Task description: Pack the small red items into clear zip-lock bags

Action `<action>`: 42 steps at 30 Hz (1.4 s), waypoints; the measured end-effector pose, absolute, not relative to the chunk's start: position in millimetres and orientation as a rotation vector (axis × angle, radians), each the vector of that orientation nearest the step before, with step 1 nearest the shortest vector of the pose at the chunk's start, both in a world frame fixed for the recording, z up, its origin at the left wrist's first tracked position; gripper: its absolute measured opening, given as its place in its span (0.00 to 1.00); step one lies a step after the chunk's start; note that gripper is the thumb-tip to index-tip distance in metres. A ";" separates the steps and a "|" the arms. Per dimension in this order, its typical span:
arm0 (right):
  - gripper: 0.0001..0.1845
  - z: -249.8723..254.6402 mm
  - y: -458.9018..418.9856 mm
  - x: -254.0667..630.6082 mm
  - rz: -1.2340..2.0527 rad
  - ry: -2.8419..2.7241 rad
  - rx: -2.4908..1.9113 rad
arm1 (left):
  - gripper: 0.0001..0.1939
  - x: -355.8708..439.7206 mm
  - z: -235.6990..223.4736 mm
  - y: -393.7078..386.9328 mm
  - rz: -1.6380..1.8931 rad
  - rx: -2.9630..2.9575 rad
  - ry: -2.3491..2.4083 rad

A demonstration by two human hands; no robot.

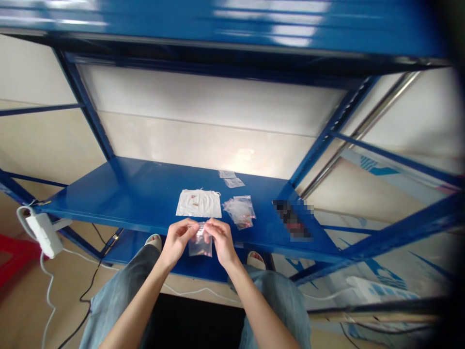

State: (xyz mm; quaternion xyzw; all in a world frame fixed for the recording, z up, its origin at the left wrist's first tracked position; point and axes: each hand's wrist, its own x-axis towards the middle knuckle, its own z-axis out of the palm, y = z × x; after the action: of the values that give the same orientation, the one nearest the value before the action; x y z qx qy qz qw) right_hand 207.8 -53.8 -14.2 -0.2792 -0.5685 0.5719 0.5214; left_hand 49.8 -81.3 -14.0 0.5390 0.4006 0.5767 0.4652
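The left hand (177,241) and right hand (221,241) hide the top of a small clear bag (200,247), and its contents are too small to tell. At 4 o'clock, a dark thing on the blue shelf (291,220) is blurred into squares. At 6 o'clock, small red bits in a white packet (198,203) and a heap of clear bags (240,212) are too small to name. At 8 o'clock, the left edge cuts off a red thing (14,257). Dark blur covers the edge at 3 o'clock.
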 end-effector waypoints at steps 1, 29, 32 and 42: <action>0.17 -12.8 -54.7 208.4 1.362 -1.374 -0.661 | 0.12 49.0 -12.8 -82.4 1.429 1.327 0.975; 0.22 -29.0 -65.1 244.3 1.333 -1.414 -0.887 | 0.25 76.3 -44.9 -82.9 1.429 1.176 0.917; 0.23 -28.5 -71.3 245.5 1.316 -1.425 -0.890 | 0.26 76.3 -37.6 -96.9 1.419 1.226 0.922; 0.21 -4.7 -136.9 305.6 1.197 -1.478 -0.922 | 0.18 39.7 -14.8 -167.1 1.521 1.396 1.045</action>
State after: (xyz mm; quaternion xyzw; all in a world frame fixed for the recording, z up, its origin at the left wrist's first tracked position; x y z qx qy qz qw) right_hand 305.6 -136.9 -4.7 -0.3800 -0.6087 0.4933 0.4917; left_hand 39.7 -167.1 -14.8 0.5523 0.4135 0.6018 0.4022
